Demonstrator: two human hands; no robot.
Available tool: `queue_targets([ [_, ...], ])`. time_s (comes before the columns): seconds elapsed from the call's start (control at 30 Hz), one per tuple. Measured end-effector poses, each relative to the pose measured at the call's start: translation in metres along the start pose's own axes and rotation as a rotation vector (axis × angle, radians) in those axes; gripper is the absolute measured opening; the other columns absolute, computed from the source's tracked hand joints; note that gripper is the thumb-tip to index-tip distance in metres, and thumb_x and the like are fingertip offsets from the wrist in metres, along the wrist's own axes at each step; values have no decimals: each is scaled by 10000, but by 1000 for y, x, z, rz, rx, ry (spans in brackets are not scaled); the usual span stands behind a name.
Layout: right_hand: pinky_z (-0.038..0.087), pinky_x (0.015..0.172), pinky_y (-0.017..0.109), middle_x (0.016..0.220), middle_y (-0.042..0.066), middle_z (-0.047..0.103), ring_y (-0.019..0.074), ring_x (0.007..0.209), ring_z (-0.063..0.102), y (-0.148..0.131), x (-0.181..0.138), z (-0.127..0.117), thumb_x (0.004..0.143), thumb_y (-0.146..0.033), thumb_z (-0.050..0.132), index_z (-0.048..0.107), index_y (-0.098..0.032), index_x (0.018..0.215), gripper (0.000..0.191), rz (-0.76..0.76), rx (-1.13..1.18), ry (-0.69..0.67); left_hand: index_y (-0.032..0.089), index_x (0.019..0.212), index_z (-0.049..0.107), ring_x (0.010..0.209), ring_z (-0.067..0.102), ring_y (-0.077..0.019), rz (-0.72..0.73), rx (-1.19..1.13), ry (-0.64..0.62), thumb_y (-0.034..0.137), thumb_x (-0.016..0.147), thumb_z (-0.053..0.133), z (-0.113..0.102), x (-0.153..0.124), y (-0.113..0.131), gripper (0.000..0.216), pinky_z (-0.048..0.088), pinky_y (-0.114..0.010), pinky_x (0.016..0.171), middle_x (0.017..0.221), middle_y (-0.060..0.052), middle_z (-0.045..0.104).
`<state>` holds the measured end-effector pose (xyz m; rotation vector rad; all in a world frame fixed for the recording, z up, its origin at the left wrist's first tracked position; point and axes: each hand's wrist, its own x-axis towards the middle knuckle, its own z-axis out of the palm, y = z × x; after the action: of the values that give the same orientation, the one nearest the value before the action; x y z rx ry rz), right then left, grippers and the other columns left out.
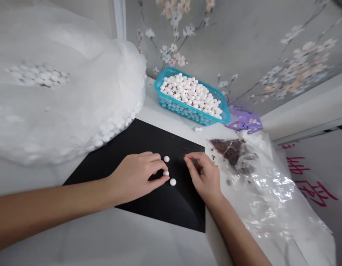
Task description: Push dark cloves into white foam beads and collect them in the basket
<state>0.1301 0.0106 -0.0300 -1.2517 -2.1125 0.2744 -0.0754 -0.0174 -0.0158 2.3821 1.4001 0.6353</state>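
Over a black sheet [149,136], my left hand [140,173] pinches a small white ball [166,173] between thumb and index finger. Two more white balls lie on the sheet close to those fingertips, one ball [166,159] farther back and another ball [173,182] nearer me. My right hand [205,177] hovers at the sheet's right edge, thumb and index finger pressed together. Whatever sits in that pinch is too small to make out. A tiny dark fragment [184,149] shows on the sheet just beyond the right fingertips.
Behind the sheet stands a blue plastic basket [225,115] heaped with white balls. A large translucent bag [77,99] of white balls fills the left. On the right, a clear plastic bag [267,199] holds dark brown bits [233,149]. A purple packet [247,120] lies beside the basket.
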Motion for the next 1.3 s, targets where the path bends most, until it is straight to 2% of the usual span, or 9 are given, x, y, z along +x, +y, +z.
queue_targets([
  [0.2, 415, 481, 205, 769, -3, 539, 77, 541, 461, -24, -4, 5, 841, -206, 547, 599, -208, 845, 52, 37, 198, -101, 241, 802, 675, 620, 514, -105, -43, -28, 1, 355, 821, 537, 1, 2, -3, 180, 322, -220, 541, 620, 35, 542],
  [0.4, 416, 470, 196, 748, -12, 532, 67, 523, 465, -26, -7, 7, 836, -187, 546, 610, -210, 816, 71, 76, 248, -143, 235, 762, 682, 599, 499, -100, -71, -54, 0, 366, 812, 546, 2, 2, -4, 196, 307, -220, 526, 589, 37, 536],
  [0.7, 447, 515, 206, 788, 25, 574, 95, 628, 562, -25, -10, 10, 867, -156, 485, 592, -193, 881, 113, -94, 151, -149, 229, 774, 685, 609, 502, -104, -52, -49, -33, 364, 826, 544, 1, 4, -5, 202, 315, -216, 528, 596, 34, 555],
  [0.9, 450, 516, 210, 828, 26, 562, 95, 617, 549, -29, -9, 6, 842, -126, 473, 579, -204, 936, 161, -72, 219, -202, 228, 766, 677, 631, 509, -105, -34, -74, -43, 364, 839, 532, 2, 2, -7, 212, 317, -216, 534, 615, 35, 570],
  [1.07, 416, 494, 218, 819, 23, 530, 102, 620, 524, -27, -10, 4, 801, -90, 474, 560, -196, 938, 194, -64, 293, -257, 222, 741, 671, 591, 497, -92, -89, -145, -62, 375, 814, 555, 3, 3, -8, 205, 302, -210, 516, 584, 46, 523],
  [1.3, 458, 569, 263, 804, 33, 523, 142, 691, 549, -29, -8, -1, 765, -68, 430, 538, -195, 922, 229, -129, 307, -319, 227, 720, 658, 578, 493, -82, -136, -187, -80, 413, 809, 541, 3, 3, -8, 237, 285, -209, 509, 597, 53, 518],
])
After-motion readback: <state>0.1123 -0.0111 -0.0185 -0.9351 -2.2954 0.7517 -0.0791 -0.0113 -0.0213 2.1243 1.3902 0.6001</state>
